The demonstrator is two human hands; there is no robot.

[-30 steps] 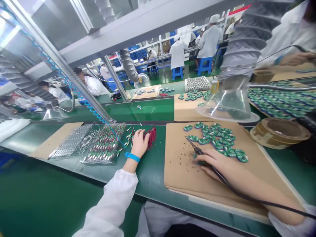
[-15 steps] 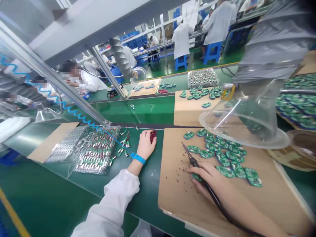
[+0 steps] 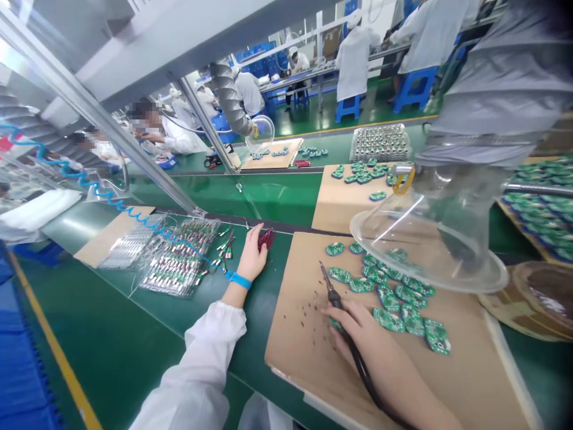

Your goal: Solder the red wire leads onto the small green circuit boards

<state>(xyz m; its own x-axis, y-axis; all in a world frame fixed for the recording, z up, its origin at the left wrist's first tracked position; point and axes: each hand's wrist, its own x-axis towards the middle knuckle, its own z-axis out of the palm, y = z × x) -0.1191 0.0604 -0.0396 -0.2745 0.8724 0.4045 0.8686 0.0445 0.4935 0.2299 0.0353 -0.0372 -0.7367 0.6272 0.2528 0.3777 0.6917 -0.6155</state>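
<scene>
The right hand (image 3: 358, 328) rests on a cardboard sheet (image 3: 295, 352), closed like a pen grip around the handle of a soldering iron (image 3: 330, 286). The iron's cable runs back along the forearm. Its long axis points away and slightly left, and the tip hangs over scorched specks on the sheet. A small green circuit board (image 3: 335, 324) peeks out from under the fingertips of that hand, to the near left of the iron's shaft.

The left hand (image 3: 252, 258), in a white sleeve (image 3: 201, 370) with a blue wristband (image 3: 237, 279), lies on the green bench (image 3: 134, 322) left of the sheet. Its fingers reach a bundle of red leads (image 3: 267, 237) just beyond them and touch it. Whether they actually pinch it I cannot tell. This bundle lies far nearer the left hand than the right.

A spread of loose green boards (image 3: 394, 295) sits just right of the iron and beyond it, partly under a clear fume hood (image 3: 421, 239). Further left, trays of wired parts (image 3: 179, 263) lie on the bench. People in white coats work at benches behind.
</scene>
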